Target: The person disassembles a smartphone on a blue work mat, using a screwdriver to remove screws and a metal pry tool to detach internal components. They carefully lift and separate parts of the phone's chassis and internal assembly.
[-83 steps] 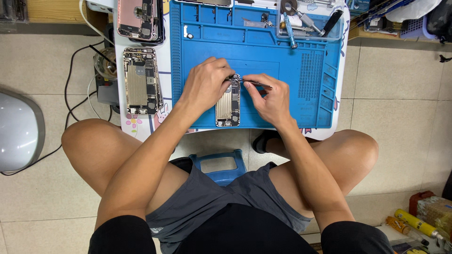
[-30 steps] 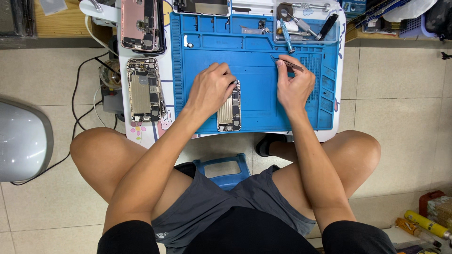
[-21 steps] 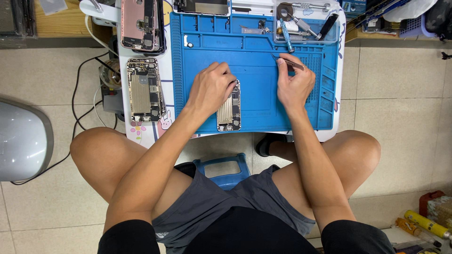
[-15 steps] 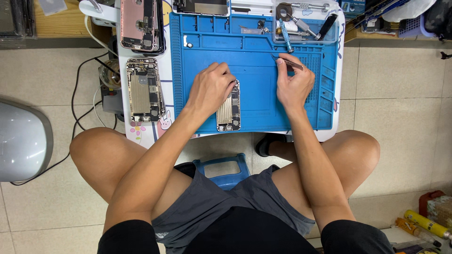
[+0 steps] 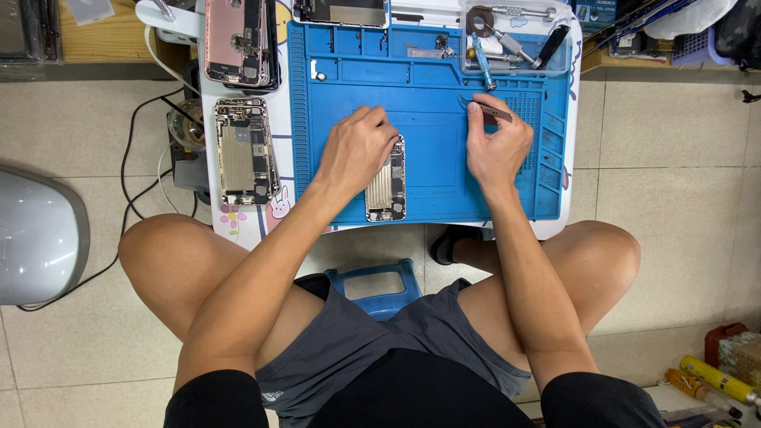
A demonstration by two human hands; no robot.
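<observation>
Item 1, nearest: blue stool [image 5: 372, 285] between my knees, below the table edge.

Item 2: opened phone [image 5: 386, 181] with its insides showing and the screen already off, lying on the blue mat [image 5: 428, 111]. By my judgement the strip-down is partway through; parts are still seated inside.

Item 3: left hand [image 5: 358, 150], palm down, wrist angled in from the left, fingers curled and resting on the phone's top left corner to pin it flat.

Item 4: right hand [image 5: 495, 147], just right of the phone and apart from it, thumb and forefinger pinched narrow on tweezers [image 5: 493, 111], tips pointing left beyond the fingertips.

Item 5: second opened phone [image 5: 242, 150], left of my left fingers, off the mat.

Item 6, farthest: screwdrivers [image 5: 507, 40] in the tray past my right fingertips.
</observation>
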